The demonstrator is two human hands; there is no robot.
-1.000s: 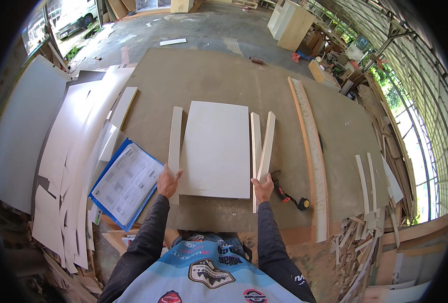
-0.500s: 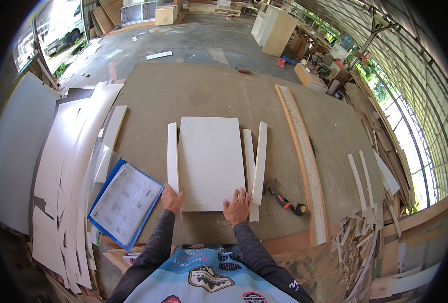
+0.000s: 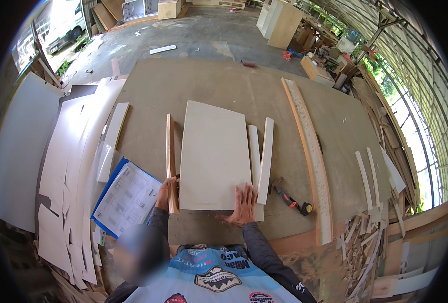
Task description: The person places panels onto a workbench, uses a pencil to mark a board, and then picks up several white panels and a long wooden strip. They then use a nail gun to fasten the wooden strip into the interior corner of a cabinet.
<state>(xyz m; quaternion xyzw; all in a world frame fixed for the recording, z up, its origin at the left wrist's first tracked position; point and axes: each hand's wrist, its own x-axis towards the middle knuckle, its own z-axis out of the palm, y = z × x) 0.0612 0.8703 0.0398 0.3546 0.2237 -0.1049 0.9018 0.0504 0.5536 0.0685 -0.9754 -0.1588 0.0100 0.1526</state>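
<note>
A: What is held by the left hand (image 3: 166, 194)?

B: A narrow wooden strip (image 3: 170, 164) is held at its near end, stood on its long edge just beside the left side of the white panel (image 3: 215, 154). The grip of that hand is closed around the strip.

A: And the right hand (image 3: 243, 204)?

B: It is laid flat, fingers spread, on the near right corner of the white panel; nothing is gripped by it, and its grip is open.

A: Where is the panel placed?

B: It lies flat near the front edge of the large brown table (image 3: 208, 91), its long side running away from the person.

A: What is seen to the right of it?

B: Two white strips (image 3: 260, 156) are laid just beside the panel's right edge, the outer one tilted. Near them a red-handled tool (image 3: 290, 198) is seen, and further right a long board (image 3: 308, 156).

A: And on the left?

B: A blue clipboard with papers (image 3: 126, 198) is set at the table's corner, beside stacked white sheets (image 3: 67, 166).
</note>
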